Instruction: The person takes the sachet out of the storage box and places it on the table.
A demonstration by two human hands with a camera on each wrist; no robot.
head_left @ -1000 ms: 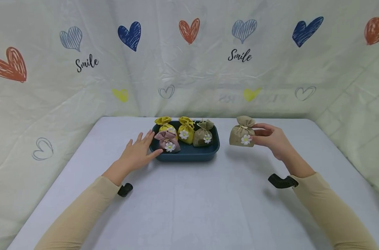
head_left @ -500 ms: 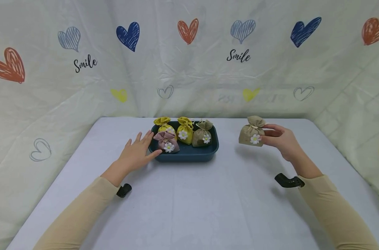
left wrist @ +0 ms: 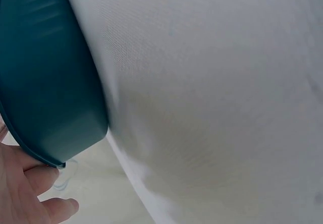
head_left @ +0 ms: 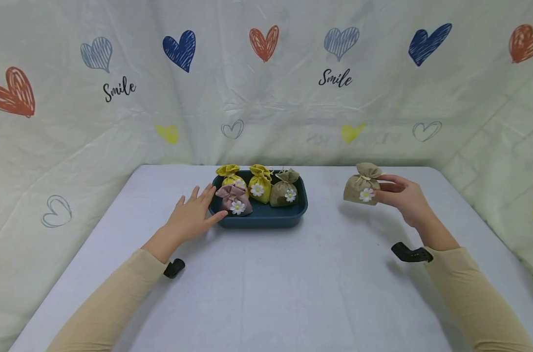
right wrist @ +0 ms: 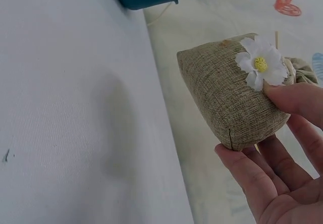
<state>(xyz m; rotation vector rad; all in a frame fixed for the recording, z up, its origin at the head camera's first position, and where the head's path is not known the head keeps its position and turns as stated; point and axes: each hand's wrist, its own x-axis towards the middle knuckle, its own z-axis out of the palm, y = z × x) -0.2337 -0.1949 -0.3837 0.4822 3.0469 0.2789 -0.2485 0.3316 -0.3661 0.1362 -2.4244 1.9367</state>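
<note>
My right hand (head_left: 402, 195) pinches a beige cloth drawstring pouch (head_left: 359, 189) by its side, raised over the table at the right. A white daisy (right wrist: 261, 63) decorates the pouch in the right wrist view. At the left, my left hand (head_left: 190, 215) lies with spread, straight fingers on the left rim of a dark teal tray (head_left: 266, 222). Inside the tray sit a pink pouch (head_left: 231, 193), two yellow pouches (head_left: 260, 183) and another beige pouch (head_left: 285, 188), each with a daisy. In the left wrist view, fingers touch the rim of the teal tray (left wrist: 50, 82).
A white table (head_left: 266, 288) spreads beneath both arms. Behind it hangs a pale curtain (head_left: 284, 107) printed with hearts and the word Smile. Each wrist carries a black strap-like device (head_left: 411, 253).
My right hand has carried the beige pouch to the right, farther from the tray. My left hand and the tray have stayed in place.
</note>
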